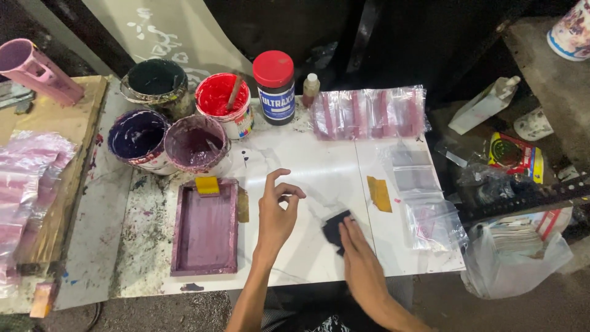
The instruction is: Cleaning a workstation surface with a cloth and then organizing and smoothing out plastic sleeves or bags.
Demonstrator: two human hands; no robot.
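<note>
My right hand (362, 261), nearest the camera, lies flat with fingers pressing a small black rag (334, 229) onto the white board (319, 172), near its front edge. My left hand (276, 215) hovers just beside it, holding nothing, fingers loosely curled, thumb and forefinger raised. Left of that hand sits a shallow purple-stained frame (205, 229) with a yellow scraper (207, 185) resting on its far rim, handy to the paint. Behind it cluster four open tubs: dark purple (136, 136), mauve (195, 142), blackish green (155, 80) and red (222, 98), the red one with a stick standing in it. Beside them stands a dark jar (275, 89) with a red lid and a blue label, then a small brown bottle (310, 89). Clear bags (369, 112) with pink strips lie along the board's far edge; more clear bags (424, 197) line its right side.
</note>
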